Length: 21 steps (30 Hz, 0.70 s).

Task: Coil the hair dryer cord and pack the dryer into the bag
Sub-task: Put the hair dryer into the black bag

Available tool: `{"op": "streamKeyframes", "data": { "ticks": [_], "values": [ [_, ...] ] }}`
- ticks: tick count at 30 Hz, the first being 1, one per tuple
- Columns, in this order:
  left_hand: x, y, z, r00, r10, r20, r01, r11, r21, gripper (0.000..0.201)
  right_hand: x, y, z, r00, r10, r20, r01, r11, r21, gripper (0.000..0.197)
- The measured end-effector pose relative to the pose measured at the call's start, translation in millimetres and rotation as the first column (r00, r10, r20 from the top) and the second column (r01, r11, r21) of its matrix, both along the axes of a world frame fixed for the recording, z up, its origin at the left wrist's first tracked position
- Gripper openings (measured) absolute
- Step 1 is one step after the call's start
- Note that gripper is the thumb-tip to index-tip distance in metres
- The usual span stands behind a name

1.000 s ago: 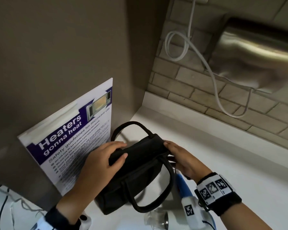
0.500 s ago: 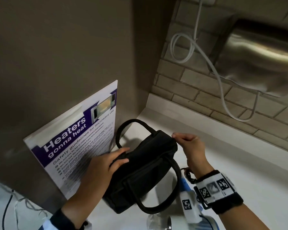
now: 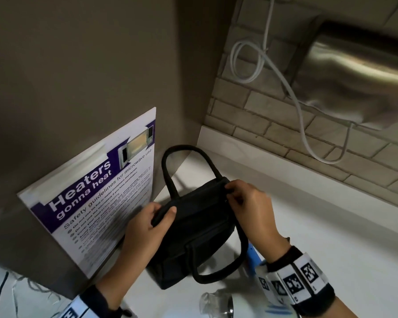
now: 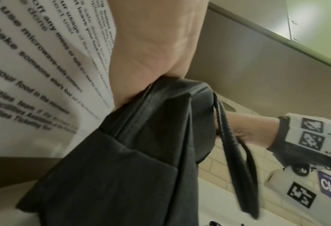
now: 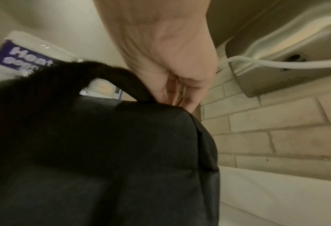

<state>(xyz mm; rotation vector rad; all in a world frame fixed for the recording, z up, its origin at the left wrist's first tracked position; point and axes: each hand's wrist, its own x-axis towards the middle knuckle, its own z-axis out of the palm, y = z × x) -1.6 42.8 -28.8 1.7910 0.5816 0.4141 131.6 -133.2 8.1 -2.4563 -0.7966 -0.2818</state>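
Observation:
A small black bag (image 3: 200, 226) with two loop handles stands on the white counter (image 3: 319, 237). My left hand (image 3: 164, 211) grips the left end of its top edge, thumb on the near side. My right hand (image 3: 230, 193) pinches the right end of the top edge, fingers bunched together. In the left wrist view the bag (image 4: 141, 152) shows a zip line along its top below my left hand (image 4: 151, 61). In the right wrist view my right hand (image 5: 172, 94) pinches the bag (image 5: 102, 152) beside a handle. No hair dryer or its cord is plainly seen.
A microwave safety poster (image 3: 97, 187) leans on the grey wall left of the bag. A steel wall unit (image 3: 354, 72) and a looped white cable (image 3: 301, 111) hang on the brick wall behind. A clear glass item (image 3: 216, 304) and a blue strip (image 3: 253, 255) lie near my right wrist.
My right hand lifted a little off the bag's right end, then closed onto it again in a pinch. My left hand has kept its hold on the left end.

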Motion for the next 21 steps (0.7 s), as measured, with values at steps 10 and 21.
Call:
{"op": "streamKeyframes", "data": {
  "ticks": [10, 21],
  "values": [
    [14.2, -10.6, -0.5, 0.996, 0.017, 0.088, 0.001, 0.981, -0.192, 0.014, -59.0, 30.3, 9.5, 0.804, 0.345, -0.485, -0.065, 0.861, 0.505, 0.013],
    [28.4, -1.4, 11.3, 0.972, -0.141, 0.189, 0.2, 0.917, -0.345, 0.013, -76.4, 28.1, 23.8, 0.829, 0.537, -0.158, -0.48, 0.827, 0.293, 0.015]
  ]
}}
